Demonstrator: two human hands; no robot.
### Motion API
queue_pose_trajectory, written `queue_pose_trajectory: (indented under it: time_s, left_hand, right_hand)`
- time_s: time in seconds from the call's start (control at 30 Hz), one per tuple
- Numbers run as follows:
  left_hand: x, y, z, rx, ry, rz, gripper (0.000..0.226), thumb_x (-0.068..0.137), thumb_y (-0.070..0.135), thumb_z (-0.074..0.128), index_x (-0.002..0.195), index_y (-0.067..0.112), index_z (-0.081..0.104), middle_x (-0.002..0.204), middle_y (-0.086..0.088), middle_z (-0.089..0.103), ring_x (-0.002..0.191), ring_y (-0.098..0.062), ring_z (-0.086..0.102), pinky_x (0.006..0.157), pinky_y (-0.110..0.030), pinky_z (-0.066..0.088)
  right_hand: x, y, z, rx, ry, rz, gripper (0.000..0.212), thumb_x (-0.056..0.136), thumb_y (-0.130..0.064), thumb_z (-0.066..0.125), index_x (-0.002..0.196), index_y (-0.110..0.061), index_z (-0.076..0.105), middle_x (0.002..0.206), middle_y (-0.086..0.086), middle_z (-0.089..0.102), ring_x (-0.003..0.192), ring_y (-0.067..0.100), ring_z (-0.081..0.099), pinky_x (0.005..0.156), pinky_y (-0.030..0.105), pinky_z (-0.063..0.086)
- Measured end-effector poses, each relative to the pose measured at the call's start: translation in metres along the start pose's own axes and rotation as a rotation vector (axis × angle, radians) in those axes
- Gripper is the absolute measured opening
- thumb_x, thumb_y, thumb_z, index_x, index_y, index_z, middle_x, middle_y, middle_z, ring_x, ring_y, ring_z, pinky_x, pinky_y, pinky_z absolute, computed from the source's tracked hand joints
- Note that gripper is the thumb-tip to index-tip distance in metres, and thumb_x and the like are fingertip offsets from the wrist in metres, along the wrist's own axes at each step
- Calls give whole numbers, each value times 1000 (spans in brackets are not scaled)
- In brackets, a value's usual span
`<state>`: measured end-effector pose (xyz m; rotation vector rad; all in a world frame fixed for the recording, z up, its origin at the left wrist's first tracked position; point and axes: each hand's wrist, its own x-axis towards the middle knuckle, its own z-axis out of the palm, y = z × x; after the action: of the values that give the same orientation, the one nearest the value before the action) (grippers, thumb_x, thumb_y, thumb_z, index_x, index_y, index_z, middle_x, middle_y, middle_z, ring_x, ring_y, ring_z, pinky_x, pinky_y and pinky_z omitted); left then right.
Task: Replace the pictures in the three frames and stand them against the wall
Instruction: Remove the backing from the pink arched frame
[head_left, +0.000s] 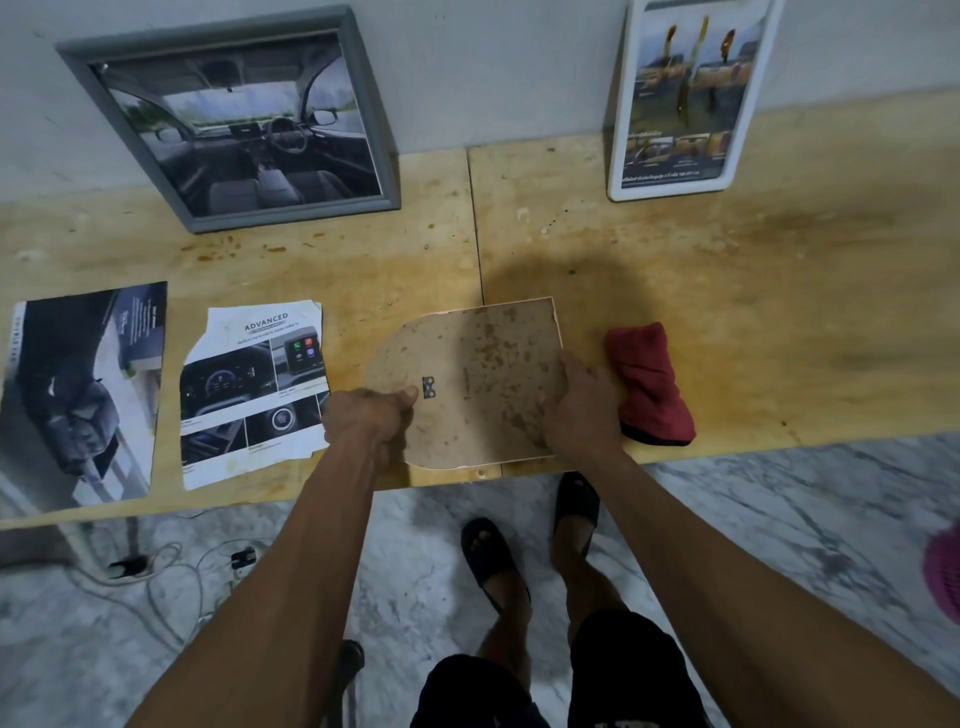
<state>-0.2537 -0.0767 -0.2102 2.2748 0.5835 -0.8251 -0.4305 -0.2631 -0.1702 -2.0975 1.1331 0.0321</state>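
A stained brown backing board (467, 379), rounded at its left end and bearing a small metal hanger (429, 387), is seen lying face down near the front edge of the wooden table (727, 270). Its left edge is gripped by the left hand (369, 415), thumb on top and fingers curled beneath. The right hand (584, 405) is laid on the board's right edge with fingers bent over it; whether it is gripping or only pressing cannot be told. A grey frame (234, 114) holding a car-interior picture and a white frame (691, 93) holding a brochure picture are stood leaning against the wall (493, 67). Two loose prints are laid flat at the left: a dashboard sheet (254, 395) with torn edges and a dark car print (83, 395). A red cloth (649, 384) is found just beside the right hand.
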Motion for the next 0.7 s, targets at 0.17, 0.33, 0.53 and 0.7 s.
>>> queue_pose_trajectory:
  time_s: [0.17,0.33,0.53,0.7]
  left_hand:
    - [-48,24,-21,-141,-70,-8,58,61,31,95,103,1,68,97,-14,73,88,-37,71,78,-49,61]
    - [-37,20,-28,-150,-91,-13,50,63,28,94,96,0,69,92,-18,74,71,-31,69,67,-48,60]
    - [-27,12,-37,-183,-65,-11,46,64,27,93,96,3,71,101,-15,74,86,-36,72,78,-51,60]
    - [-27,11,-38,-201,-52,-14,42,65,28,93,92,9,65,103,-15,72,91,-38,71,80,-56,59]
  right_hand:
    - [-3,0,-3,14,-22,-25,57,93,-13,53,147,-17,34,131,13,44,118,27,43,87,28,32]
    - [-5,3,0,-37,-8,-96,48,89,-9,53,135,-14,40,108,11,43,98,29,47,72,30,35]
    - [-9,5,2,-64,-26,-155,63,91,-7,48,149,-26,31,115,11,38,102,27,42,80,39,44]
    - [-13,6,8,-135,13,-190,48,96,-17,47,142,-27,42,116,15,39,102,31,41,83,47,49]
